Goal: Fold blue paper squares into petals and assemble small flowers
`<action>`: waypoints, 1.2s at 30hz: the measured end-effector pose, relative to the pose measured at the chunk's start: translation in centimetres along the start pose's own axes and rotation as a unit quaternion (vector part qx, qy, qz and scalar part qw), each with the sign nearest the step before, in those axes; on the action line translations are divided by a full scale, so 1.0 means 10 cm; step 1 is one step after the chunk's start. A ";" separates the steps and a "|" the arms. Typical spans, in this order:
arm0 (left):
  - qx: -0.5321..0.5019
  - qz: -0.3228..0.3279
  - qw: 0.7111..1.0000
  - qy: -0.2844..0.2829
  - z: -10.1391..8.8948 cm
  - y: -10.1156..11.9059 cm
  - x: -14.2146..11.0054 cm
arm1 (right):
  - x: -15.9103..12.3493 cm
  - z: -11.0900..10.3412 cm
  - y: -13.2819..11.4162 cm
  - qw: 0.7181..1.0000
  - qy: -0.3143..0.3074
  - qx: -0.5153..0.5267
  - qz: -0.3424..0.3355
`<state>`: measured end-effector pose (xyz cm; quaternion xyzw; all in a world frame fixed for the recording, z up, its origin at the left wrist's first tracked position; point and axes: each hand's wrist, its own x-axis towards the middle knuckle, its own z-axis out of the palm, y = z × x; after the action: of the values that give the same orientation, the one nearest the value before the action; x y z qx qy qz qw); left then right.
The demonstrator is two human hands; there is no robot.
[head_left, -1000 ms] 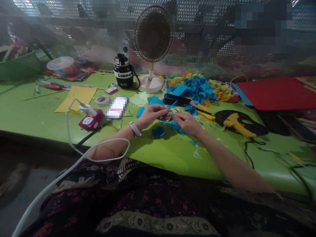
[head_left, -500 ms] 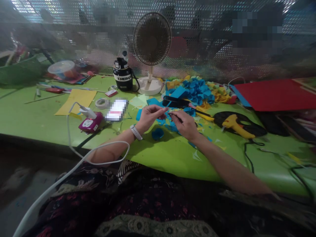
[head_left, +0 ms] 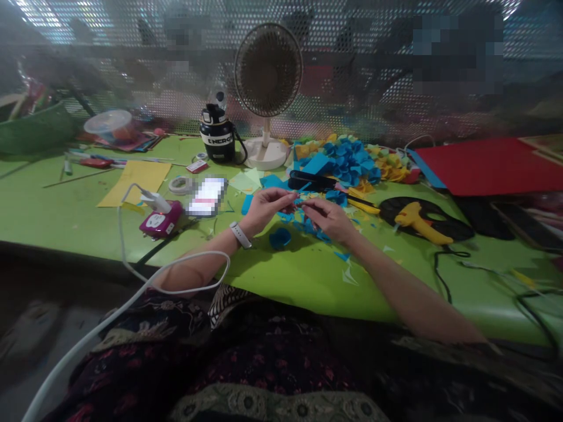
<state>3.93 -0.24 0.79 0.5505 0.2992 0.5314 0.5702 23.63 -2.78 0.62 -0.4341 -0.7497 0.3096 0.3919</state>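
Observation:
My left hand, with a pale band on its wrist, is closed in a pinch above the paper scraps. Close by on the right, my right hand is pinched too, its fingertips almost meeting those of the left. Whatever lies between the fingertips is too small to make out. Below and between the hands are blue paper scraps. A curled blue paper piece rests on the green table just in front of them. Behind the hands lies a black-handled tool.
Cut blue paper pieces are heaped behind. A yellow glue gun lies on a black plate at right, near red sheets. A fan, black bottle, phone and purple adapter stand left; a white cable crosses my left arm.
The fingers of my right hand have shifted slightly, and the dark thing that showed at them before no longer shows. My left hand stays nearly in place.

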 end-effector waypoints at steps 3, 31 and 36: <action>0.010 0.021 0.999 0.025 0.01 0.01 -0.01 | -0.02 0.06 -0.02 0.995 0.079 -0.036 -0.044; -0.020 0.027 0.999 0.020 0.05 0.01 -0.03 | -0.01 0.06 -0.02 0.990 0.102 -0.053 -0.076; -0.010 0.022 0.999 0.030 0.04 0.00 -0.02 | 0.00 0.03 -0.02 0.996 0.060 -0.028 -0.060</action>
<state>4.24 -0.54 0.79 0.5347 0.2989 0.5633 0.5545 23.36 -2.91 0.61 -0.4169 -0.7578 0.2382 0.4418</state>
